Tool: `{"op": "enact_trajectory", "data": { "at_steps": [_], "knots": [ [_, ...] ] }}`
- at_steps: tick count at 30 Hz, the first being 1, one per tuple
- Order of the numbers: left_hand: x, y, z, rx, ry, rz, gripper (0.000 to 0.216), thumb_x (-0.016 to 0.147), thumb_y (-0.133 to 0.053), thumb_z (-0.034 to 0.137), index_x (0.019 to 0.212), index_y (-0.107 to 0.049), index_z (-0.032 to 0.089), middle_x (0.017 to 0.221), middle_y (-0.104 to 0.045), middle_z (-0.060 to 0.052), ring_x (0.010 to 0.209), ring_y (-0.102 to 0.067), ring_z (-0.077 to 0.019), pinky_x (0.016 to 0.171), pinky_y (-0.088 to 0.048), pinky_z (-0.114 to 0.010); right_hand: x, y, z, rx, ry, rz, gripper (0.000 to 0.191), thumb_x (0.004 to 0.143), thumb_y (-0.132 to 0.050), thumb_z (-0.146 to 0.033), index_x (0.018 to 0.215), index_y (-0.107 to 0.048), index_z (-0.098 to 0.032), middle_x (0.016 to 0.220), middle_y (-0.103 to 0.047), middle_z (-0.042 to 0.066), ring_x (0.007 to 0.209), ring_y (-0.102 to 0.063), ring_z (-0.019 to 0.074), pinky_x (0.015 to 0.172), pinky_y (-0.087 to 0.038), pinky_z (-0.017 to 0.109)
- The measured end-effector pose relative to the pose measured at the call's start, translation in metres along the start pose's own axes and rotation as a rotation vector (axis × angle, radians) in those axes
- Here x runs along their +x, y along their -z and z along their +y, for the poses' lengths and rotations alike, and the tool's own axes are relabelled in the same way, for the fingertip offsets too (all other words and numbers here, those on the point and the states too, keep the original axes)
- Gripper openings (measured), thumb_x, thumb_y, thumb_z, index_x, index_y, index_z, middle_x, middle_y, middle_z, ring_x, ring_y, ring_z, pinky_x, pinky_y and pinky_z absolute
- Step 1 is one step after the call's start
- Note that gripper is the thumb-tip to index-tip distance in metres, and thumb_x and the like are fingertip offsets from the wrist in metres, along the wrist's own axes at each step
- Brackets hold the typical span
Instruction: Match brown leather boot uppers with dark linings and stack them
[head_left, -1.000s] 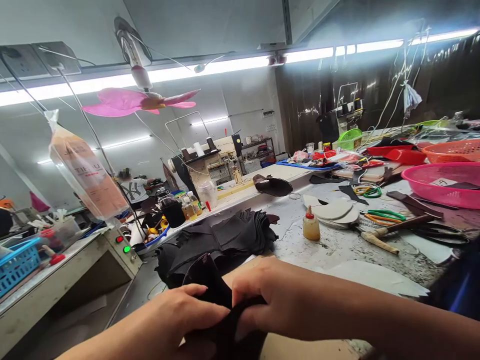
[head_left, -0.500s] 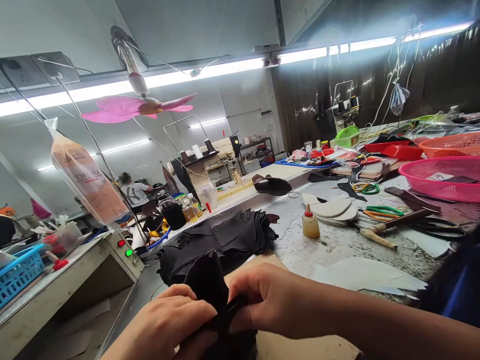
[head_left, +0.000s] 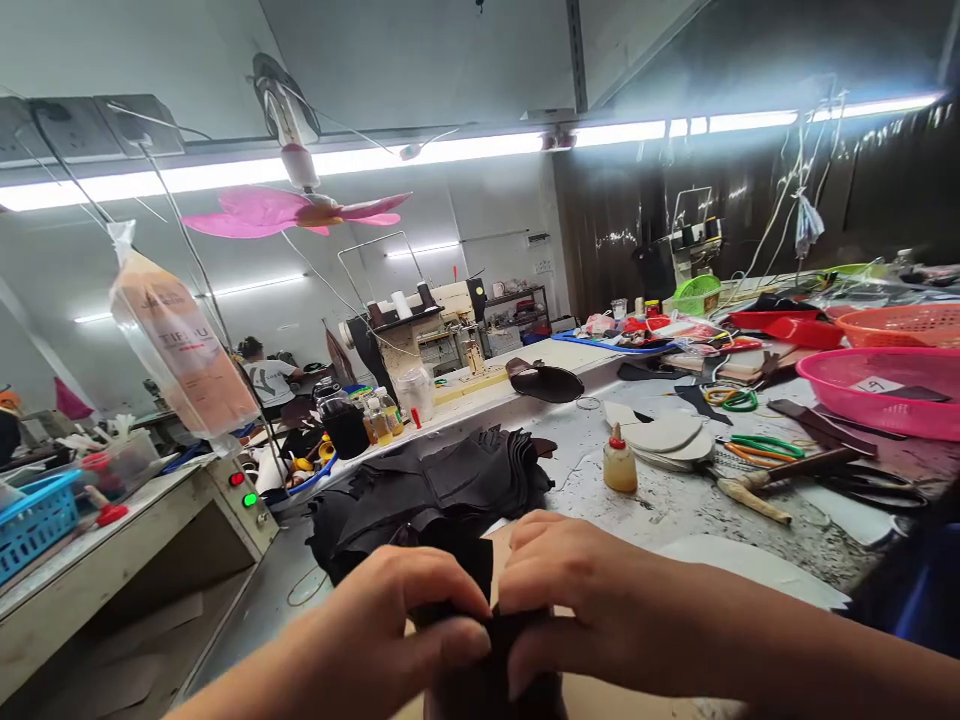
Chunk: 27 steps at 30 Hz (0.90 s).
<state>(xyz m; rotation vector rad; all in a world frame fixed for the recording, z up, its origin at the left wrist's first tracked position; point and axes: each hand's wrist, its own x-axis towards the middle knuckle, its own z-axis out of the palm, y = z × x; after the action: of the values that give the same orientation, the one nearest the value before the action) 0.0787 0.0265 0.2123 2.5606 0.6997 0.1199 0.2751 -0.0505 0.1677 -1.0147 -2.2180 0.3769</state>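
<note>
Both my hands pinch one black piece of material (head_left: 487,650) low in the middle of the view. My left hand (head_left: 397,615) grips it from the left with fingers curled over the top edge. My right hand (head_left: 577,590) grips it from the right, thumb and fingers pressed together. Most of the piece is hidden between my fingers. Just beyond my hands lies a fanned pile of black cut pieces (head_left: 435,490) on the worktable (head_left: 660,500).
A small glue bottle (head_left: 620,461), white insole shapes (head_left: 664,432), a hammer (head_left: 780,470) and scissors lie to the right. Pink basket (head_left: 885,390) and orange basket (head_left: 900,322) stand far right. A machine with red and green buttons (head_left: 244,490) is at left. A person sits far back.
My hands have come closer together over the black piece, and its upright flap has folded down under my fingers. The camera has shifted a little.
</note>
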Motion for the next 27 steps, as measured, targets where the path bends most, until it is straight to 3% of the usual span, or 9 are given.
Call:
{"op": "enact_trajectory", "data": {
  "at_steps": [3,8,10,12,14,16,20,23,27],
  "knots": [
    [0.021,0.009,-0.004,-0.158,-0.02,-0.139,0.02,0.085,-0.054,0.028,0.086,-0.072,0.019,0.085,-0.068,-0.001,0.077,-0.06,-0.0132,0.069,-0.046,-0.021,-0.011,0.004,0.005,0.109,-0.03,0.008,0.021,0.083,-0.067,-0.032,0.07,-0.062,-0.016,0.068,-0.055,-0.002,0.074,-0.053,0.0116,0.074,-0.039,0.02],
    [0.068,-0.013,0.002,0.273,-0.367,-0.012,0.024,0.085,-0.052,0.022,0.072,-0.072,0.018,0.076,-0.06,-0.004,0.075,-0.052,-0.0151,0.077,-0.041,-0.029,-0.028,0.005,0.018,0.19,-0.171,0.051,0.034,0.077,-0.073,-0.031,0.057,-0.05,-0.016,0.066,-0.052,-0.003,0.073,-0.051,0.0116,0.065,-0.038,0.018],
    [0.079,-0.021,0.004,0.17,-0.272,-0.051,0.025,0.086,-0.049,0.023,0.08,-0.073,0.019,0.07,-0.06,-0.002,0.068,-0.051,-0.0132,0.072,-0.04,-0.027,-0.037,0.007,0.023,0.176,-0.271,0.059,0.034,0.078,-0.072,-0.033,0.058,-0.051,-0.016,0.067,-0.052,-0.003,0.071,-0.05,0.0116,0.063,-0.038,0.018],
    [0.082,-0.019,0.003,-0.111,-0.094,-0.199,0.027,0.086,-0.052,0.031,0.104,-0.07,0.024,0.072,-0.062,0.002,0.065,-0.051,-0.0113,0.063,-0.04,-0.022,-0.046,0.01,0.027,0.135,-0.372,0.059,0.032,0.079,-0.07,-0.038,0.06,-0.055,-0.016,0.067,-0.053,-0.002,0.069,-0.05,0.0121,0.062,-0.038,0.02],
    [0.081,-0.012,0.002,-0.273,0.031,-0.362,0.051,0.075,-0.066,0.041,0.125,-0.056,0.034,0.074,-0.063,0.006,0.064,-0.053,-0.0112,0.057,-0.038,-0.02,-0.052,0.013,0.03,0.108,-0.436,0.063,0.031,0.08,-0.068,-0.041,0.062,-0.059,-0.016,0.067,-0.055,-0.002,0.067,-0.051,0.0123,0.061,-0.038,0.02],
    [0.079,-0.005,0.005,-0.226,0.049,-0.43,0.072,0.06,-0.079,0.039,0.127,-0.052,0.039,0.075,-0.062,0.009,0.066,-0.055,-0.012,0.054,-0.037,-0.019,-0.054,0.016,0.032,0.122,-0.454,0.084,0.025,0.08,-0.069,-0.038,0.069,-0.065,-0.017,0.07,-0.058,-0.001,0.068,-0.053,0.0126,0.062,-0.039,0.021],
    [0.079,-0.004,0.016,0.012,0.041,-0.383,0.047,0.056,-0.079,0.031,0.102,-0.067,0.035,0.08,-0.064,0.008,0.069,-0.056,-0.0137,0.052,-0.035,-0.019,-0.053,0.018,0.034,0.213,-0.463,0.124,0.014,0.081,-0.067,-0.032,0.087,-0.072,-0.02,0.082,-0.067,0.0,0.076,-0.059,0.0146,0.069,-0.043,0.021],
    [0.079,-0.01,0.019,0.006,0.064,-0.355,0.046,0.06,-0.074,0.027,0.104,-0.065,0.034,0.087,-0.067,0.007,0.075,-0.059,-0.0151,0.056,-0.037,-0.02,-0.055,0.021,0.036,0.24,-0.482,0.126,0.019,0.084,-0.062,-0.034,0.097,-0.071,-0.023,0.091,-0.07,0.001,0.084,-0.06,0.0166,0.075,-0.044,0.022],
    [0.075,-0.015,0.02,0.003,0.081,-0.27,0.036,0.063,-0.063,0.017,0.096,-0.066,0.032,0.086,-0.067,0.008,0.075,-0.059,-0.0134,0.059,-0.038,-0.02,-0.061,0.026,0.042,0.199,-0.557,0.053,0.022,0.081,-0.063,-0.035,0.098,-0.071,-0.023,0.09,-0.068,0.0,0.083,-0.059,0.0169,0.069,-0.044,0.021]
  ]
}}
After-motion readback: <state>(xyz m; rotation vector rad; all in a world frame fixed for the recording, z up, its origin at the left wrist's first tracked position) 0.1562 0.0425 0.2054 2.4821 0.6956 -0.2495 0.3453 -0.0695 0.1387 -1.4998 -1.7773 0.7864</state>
